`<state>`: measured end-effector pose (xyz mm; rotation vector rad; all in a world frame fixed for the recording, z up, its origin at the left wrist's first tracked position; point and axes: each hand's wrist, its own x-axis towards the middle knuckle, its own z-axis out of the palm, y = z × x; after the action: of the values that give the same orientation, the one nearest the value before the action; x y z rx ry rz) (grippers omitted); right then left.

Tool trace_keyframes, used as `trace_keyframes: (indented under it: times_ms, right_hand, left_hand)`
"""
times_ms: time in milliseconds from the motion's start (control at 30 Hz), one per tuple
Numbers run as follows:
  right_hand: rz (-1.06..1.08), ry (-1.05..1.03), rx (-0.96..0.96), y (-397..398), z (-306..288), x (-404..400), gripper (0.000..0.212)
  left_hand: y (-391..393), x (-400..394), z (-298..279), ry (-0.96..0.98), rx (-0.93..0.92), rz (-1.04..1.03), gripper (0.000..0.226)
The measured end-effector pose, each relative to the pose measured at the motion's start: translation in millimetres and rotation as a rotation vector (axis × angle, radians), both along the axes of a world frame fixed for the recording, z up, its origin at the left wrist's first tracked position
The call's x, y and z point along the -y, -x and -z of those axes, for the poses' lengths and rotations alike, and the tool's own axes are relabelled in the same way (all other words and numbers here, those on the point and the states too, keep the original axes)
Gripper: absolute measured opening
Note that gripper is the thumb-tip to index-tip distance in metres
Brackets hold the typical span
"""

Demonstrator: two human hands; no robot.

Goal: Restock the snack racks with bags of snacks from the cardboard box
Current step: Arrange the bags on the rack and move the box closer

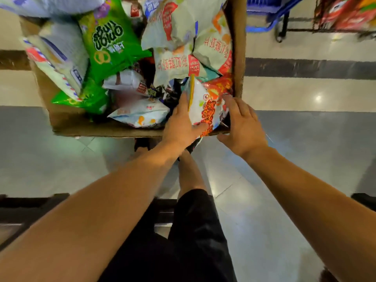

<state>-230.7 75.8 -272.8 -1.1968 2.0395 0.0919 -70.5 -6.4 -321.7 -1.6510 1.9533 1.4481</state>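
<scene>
Two hands down in the near right corner of the cardboard box [85,127], one bag between them. Left hand [181,123] laid along the left face of a white and orange-red snack bag [205,106], fingers long and fairly straight, thumb lapped over the bag's lower front, so holding by pressing more than by clenching. Right hand [242,127] spread fairly wide just to the right of the same bag, fingertips at its right edge; whether touching or a hair off, cannot tell through the blur.

Likely light as air: puffed film, mostly gas and crisps. Soft walls, slippery skin, brittle contents, so no hard squeeze across the belly. Best taken flat-palmed on both faces, or pinched at the crimped seam along the top or bottom, where the film is stiffest.

Further from the hands, more stock piled loosely: pale green bags with red labels [179,64] just beyond the fingertips, a bright green bag [109,43] off to the far left of the left hand, white bags [140,115] immediately left of the left wrist. Beyond the right hand, well apart and past the box wall, a snack rack [345,15] with red packets, blurred, across the floor [305,94].

Bag still inside the box, not yet lifted clear.
</scene>
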Motion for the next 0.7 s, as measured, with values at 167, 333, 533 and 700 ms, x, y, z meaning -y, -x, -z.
trace_keyframes:
  times_ms: [167, 333, 533, 700]
  right_hand:
    - [0.043, 0.083, 0.042, 7.7, -15.7, 9.2, 0.105]
    - [-0.086, 0.305, 0.092, -1.9, -59.8, 27.5, 0.114]
    - [-0.049, 0.295, 0.48, -39.1, -129.2, 57.5, 0.11]
    - [0.177, 0.34, 0.597, -79.3, -175.0, 61.7, 0.078]
  left_hand:
    - [9.1, 1.8, -25.5, 0.091, -0.015, -0.103, 0.091]
    - [-34.4, 36.9, -112.5, 0.235, -0.193, 0.117, 0.083]
    - [-81.2, 84.3, -214.9, 0.075, -0.104, 0.346, 0.089]
    - [-124.8, 80.7, -267.9, 0.468, -0.056, 0.143, 0.088]
